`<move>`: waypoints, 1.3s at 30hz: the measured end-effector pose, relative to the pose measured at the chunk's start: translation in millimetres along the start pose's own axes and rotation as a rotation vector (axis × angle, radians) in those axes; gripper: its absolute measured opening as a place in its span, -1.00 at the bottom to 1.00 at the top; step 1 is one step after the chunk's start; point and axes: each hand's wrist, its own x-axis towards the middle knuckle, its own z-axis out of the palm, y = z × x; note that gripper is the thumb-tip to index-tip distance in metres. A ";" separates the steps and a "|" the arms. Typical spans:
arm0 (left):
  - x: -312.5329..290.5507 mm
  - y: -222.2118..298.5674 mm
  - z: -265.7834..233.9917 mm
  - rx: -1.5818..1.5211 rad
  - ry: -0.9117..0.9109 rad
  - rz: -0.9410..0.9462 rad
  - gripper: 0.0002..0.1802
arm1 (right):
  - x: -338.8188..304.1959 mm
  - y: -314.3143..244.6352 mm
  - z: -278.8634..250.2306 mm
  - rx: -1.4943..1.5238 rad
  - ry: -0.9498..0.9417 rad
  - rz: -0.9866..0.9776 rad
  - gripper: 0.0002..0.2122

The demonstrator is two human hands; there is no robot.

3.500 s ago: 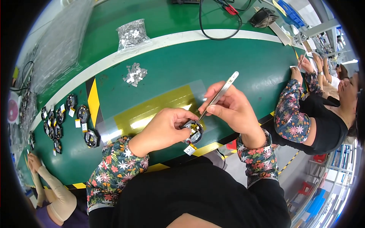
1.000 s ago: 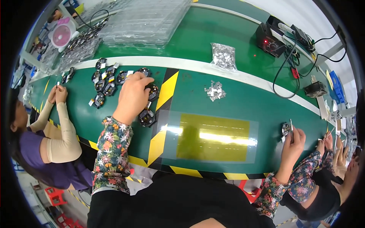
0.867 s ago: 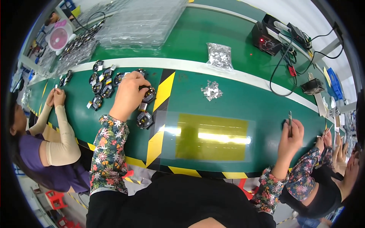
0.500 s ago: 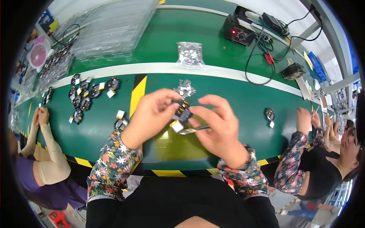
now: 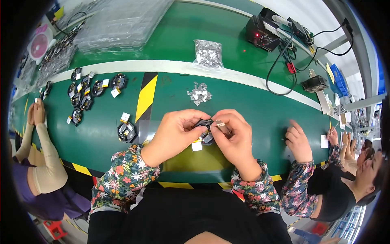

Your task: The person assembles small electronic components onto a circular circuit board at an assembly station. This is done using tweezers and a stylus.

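Note:
Between my hands is a round black electronic assembly (image 5: pixel 208 139), with a small white rectangular block (image 5: pixel 197 146) hanging below it on the near side. My left hand (image 5: pixel 172 132) is closed on its left side, thumb and index finger at the upper edge. My right hand (image 5: pixel 235 136) pinches the right side. Metal tweezers (image 5: pixel 223 128) are tucked within its fingers, mostly hidden by them. The fingertips cover much of the assembly's top. Just beyond lies a loose pile of small silvery-grey pieces (image 5: pixel 199 94).
Another black assembly (image 5: pixel 126 132) lies to the left, with several more (image 5: pixel 86 91) farther left. A bag of small pieces (image 5: pixel 208 53) and clear trays (image 5: pixel 122 28) stand beyond the white rail (image 5: pixel 162 66). A black box with cables (image 5: pixel 262 34) is far right. Co-workers sit on both sides.
My right hand has come in against the assembly; its tweezers no longer point out to the left. The assembly sits slightly lower. The right co-worker's hand has moved left over the assembly there.

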 end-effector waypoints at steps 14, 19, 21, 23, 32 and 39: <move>0.3 -17.0 5.2 0.023 -0.158 -0.076 -0.86 | 64.4 15.6 -21.2 -0.185 -0.063 0.062 -0.92; 1.5 -15.0 1.9 0.099 -0.157 -0.074 -0.84 | 91.4 39.3 8.3 -0.340 -0.180 -0.092 -0.88; 3.0 -20.7 0.6 0.105 -0.168 -0.075 -0.83 | 99.6 37.1 19.9 -0.365 -0.254 -0.151 -0.86; 4.2 -24.9 -1.9 0.112 -0.172 -0.078 -0.82 | 103.9 35.0 31.1 -0.465 -0.297 -0.196 -0.86; 8.4 -27.3 -9.2 0.047 -0.080 -0.080 -0.76 | 106.9 37.2 36.6 -0.618 -0.363 -0.255 -0.85; 9.8 -30.5 -9.8 0.062 -0.099 -0.095 -0.77 | 96.1 45.1 28.9 -0.594 -0.219 -0.327 -0.89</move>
